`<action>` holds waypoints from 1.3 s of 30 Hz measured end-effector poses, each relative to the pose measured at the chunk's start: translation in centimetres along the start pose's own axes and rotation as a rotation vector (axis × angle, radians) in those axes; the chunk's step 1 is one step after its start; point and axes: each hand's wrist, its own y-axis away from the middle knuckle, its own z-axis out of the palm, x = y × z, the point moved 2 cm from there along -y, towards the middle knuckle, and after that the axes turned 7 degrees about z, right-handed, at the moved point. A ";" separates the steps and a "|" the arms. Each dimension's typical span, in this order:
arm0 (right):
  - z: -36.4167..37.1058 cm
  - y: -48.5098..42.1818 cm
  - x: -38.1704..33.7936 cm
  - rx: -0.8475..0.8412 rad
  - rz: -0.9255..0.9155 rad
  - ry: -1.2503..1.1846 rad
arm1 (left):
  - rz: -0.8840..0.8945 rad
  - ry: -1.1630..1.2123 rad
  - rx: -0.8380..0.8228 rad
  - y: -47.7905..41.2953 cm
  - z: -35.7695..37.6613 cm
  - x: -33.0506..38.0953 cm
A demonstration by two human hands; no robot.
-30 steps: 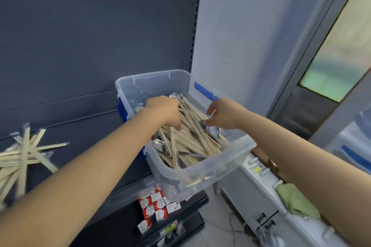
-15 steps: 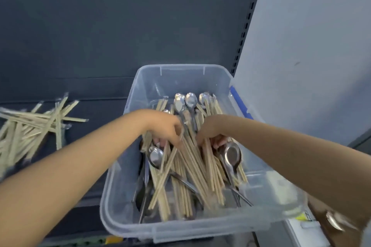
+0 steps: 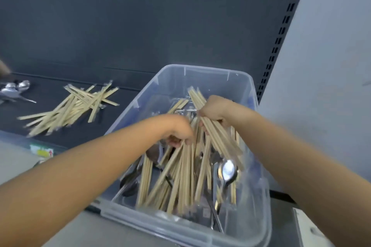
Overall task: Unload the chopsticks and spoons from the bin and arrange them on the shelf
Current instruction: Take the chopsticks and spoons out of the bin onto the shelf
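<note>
The clear plastic bin (image 3: 202, 68) stands at the right end of the dark shelf (image 3: 46, 94) and serves as the reference point. Both hands reach into it from the near side.

- Right hand (image 3: 216, 112): above the middle of the bin. Its fingers are closed around a bundle of chopsticks (image 3: 222, 138), which is lifted clear of the contents and tilted, far end up.
- Left hand (image 3: 178, 130): just left of the right hand. Its fingers curl down among the loose chopsticks (image 3: 180, 176) lying in the bin; whether they grip any cannot be told.
- A metal spoon (image 3: 227, 170) lies in the bin's near right part, among the chopsticks.
- Left of the bin, a chopstick pile (image 3: 70, 106) lies on the shelf.
- Farther left of the bin lie several shelf spoons (image 3: 16, 88), well apart from it.
</note>
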 end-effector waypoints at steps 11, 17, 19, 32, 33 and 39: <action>1.8 1.8 -3.2 -0.301 -0.145 -0.482 | 0.346 0.935 0.291 6.6 -6.0 -4.1; 4.5 4.7 -9.5 -0.218 -0.344 -0.338 | 0.509 1.114 0.563 10.1 -8.8 -8.2; 5.4 5.5 -12.1 -0.190 -0.384 -0.316 | 0.546 1.144 0.634 11.5 -10.4 -10.2; 22.1 6.2 -30.6 -0.005 -0.488 -0.102 | 0.588 1.262 0.792 15.6 -20.4 -32.1; 23.1 5.6 -30.9 -0.006 -0.465 -0.101 | 0.565 1.247 0.771 15.0 -20.7 -33.3; 26.8 -1.4 -30.8 0.029 -0.335 -0.085 | 0.454 1.154 0.650 8.2 -22.3 -37.9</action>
